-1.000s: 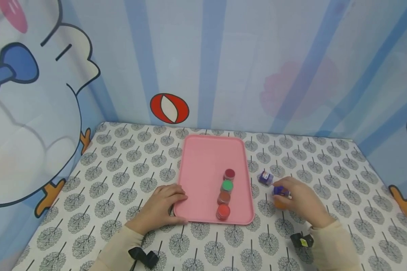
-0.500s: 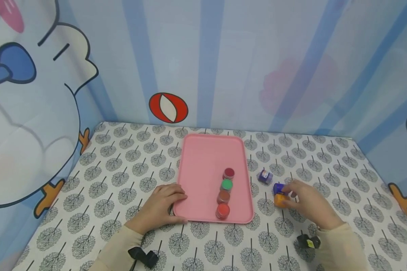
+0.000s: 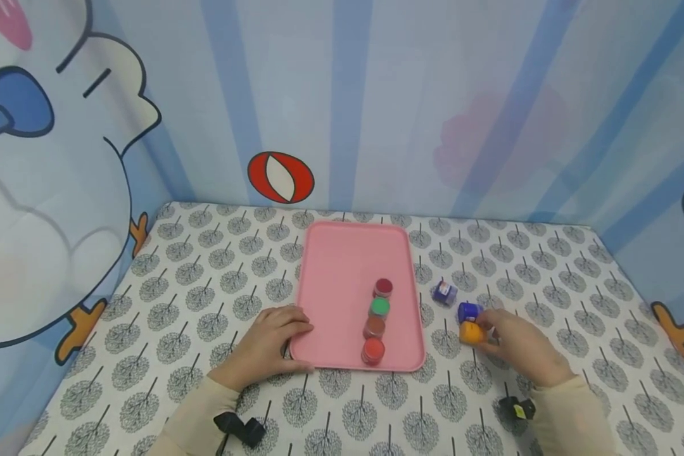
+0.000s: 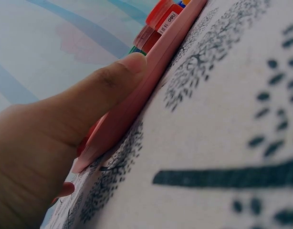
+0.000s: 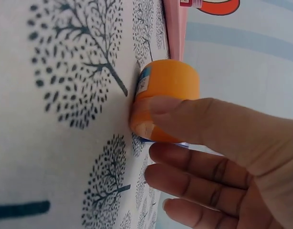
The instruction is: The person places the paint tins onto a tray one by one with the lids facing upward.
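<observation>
My right hand (image 3: 521,345) pinches an orange paint jar (image 5: 171,81) that lies on its side on the cloth. In the right wrist view its thumb presses the jar near one end, with the other fingers curled loosely below. A blue paint jar (image 3: 468,311) lies right against the orange one, and a purple paint jar (image 3: 444,292) lies a little farther off. My left hand (image 3: 270,342) rests on the near-left corner of a pink tray (image 3: 342,253), thumb straight along the front edge. On the tray, dark red (image 3: 383,287), green (image 3: 379,307), brown (image 3: 374,327) and red (image 3: 373,350) paint jars stand in a row.
A white cloth with tree prints (image 3: 205,304) covers the table. Behind it and at the sides hangs a blue striped curtain (image 3: 393,114) with cartoon figures. Dark camera mounts (image 3: 239,429) sit at both wrists.
My right hand has drawn back from over the blue and orange jars, uncovering both, and its fingers now close on the orange one. The left hand stays at the tray corner.
</observation>
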